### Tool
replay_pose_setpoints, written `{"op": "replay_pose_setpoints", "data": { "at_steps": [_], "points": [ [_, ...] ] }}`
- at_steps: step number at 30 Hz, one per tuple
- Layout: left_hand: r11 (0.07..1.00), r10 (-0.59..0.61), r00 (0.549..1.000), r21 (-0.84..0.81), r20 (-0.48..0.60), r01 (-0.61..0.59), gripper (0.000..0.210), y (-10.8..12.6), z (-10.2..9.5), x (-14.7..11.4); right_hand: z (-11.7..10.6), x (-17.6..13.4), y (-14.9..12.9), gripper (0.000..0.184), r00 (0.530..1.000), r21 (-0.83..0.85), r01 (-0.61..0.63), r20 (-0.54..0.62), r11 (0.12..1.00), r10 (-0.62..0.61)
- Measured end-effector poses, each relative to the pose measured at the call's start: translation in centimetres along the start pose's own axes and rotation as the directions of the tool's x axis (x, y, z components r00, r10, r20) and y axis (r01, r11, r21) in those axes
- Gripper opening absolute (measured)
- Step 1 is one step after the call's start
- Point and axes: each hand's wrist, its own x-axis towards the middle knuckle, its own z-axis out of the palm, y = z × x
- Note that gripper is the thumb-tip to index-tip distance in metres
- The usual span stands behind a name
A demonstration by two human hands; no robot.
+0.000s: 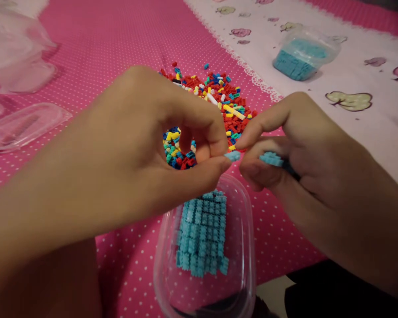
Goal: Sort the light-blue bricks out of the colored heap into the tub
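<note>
Between the thumb and forefinger of my left hand [172, 132] is a small light-blue building brick [232, 155]. My right hand [285, 150] is close beside it, its fingers curled around another light-blue piece [271, 158], which looks like a few joined bricks. The fingertips of both hands nearly meet. Below them lies a clear plastic lid or shallow tray [250, 247] with a block of light-blue bricks [202, 234] set in tight rows. My left hand and its thumb hide part of the tray's far end.
Behind my hands spreads a heap of loose bricks [215, 92], mostly red with yellow, blue and white. A clear tub of blue bricks [295, 64] stands at the back right. Clear plastic bags [16, 48] and another clear lid [36, 121] lie at the left on the pink dotted cloth [96, 26].
</note>
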Motion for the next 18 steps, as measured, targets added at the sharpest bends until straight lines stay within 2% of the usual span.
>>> {"op": "replay_pose_setpoints", "data": {
  "at_steps": [3, 6, 8, 11, 13, 17, 18],
  "points": [
    [0.998, 0.069, 0.990, -0.003, -0.121, -0.070, 0.013, -0.3, 0.5, 0.0, 0.0, 0.1, 0.0, 0.004, 1.000, -0.062, 0.001, 0.011, 0.998, 0.000],
    [0.989, 0.147, 0.979, 0.003, -0.138, -0.148, 0.013, -0.8, 1.1, 0.1, 0.1, 0.1, -0.2, 0.007, 1.000, -0.138, 0.021, 0.004, 0.990, -0.021],
    [0.988, 0.152, 0.977, 0.005, -0.148, -0.153, 0.013, -0.8, 1.4, 0.1, 0.2, 0.1, -0.3, 0.008, 0.999, -0.187, 0.041, 0.009, 0.982, -0.040],
    [0.990, 0.142, 0.980, 0.005, -0.143, -0.143, 0.018, -0.8, 1.4, 0.1, 0.2, 0.2, -0.4, 0.012, 0.997, -0.272, 0.076, 0.031, 0.959, -0.070],
    [0.992, 0.123, 0.987, 0.004, -0.102, -0.123, 0.021, -1.2, 1.0, -0.1, -0.1, 0.4, -0.3, 0.010, 0.994, -0.335, 0.104, 0.067, 0.937, -0.087],
    [1.000, 0.007, 0.999, 0.021, -0.034, -0.006, 0.035, -3.4, 0.0, -0.8, -0.9, 0.6, 0.5, 0.009, 0.955, -0.365, 0.295, 0.139, 0.883, -0.261],
    [0.999, -0.012, 1.000, 0.033, -0.015, 0.013, 0.040, -4.1, -0.1, -1.0, -1.0, 0.6, 0.6, 0.009, 0.937, -0.365, 0.340, 0.205, 0.867, -0.282]
  ]
}}
